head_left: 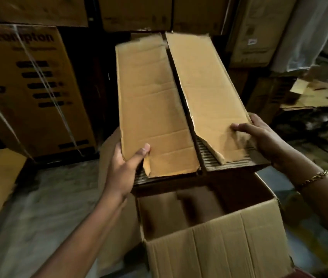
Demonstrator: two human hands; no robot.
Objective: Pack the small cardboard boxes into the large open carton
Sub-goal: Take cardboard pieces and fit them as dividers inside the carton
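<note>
Two long boxes (181,101) gripped between left hand (127,165), right hand (263,137).

Strapped printed cartons (28,87) stacked behind; flattened cardboard scraps (309,95) right; pale floor (48,197).

Two long boxes, left box (155,109) and right box (209,97), are lying side by side above the open carton (215,243); left hand (125,167) and right hand (263,141) are gripping their near outer corners. Printed carton (28,87) is standing behind left.
</note>
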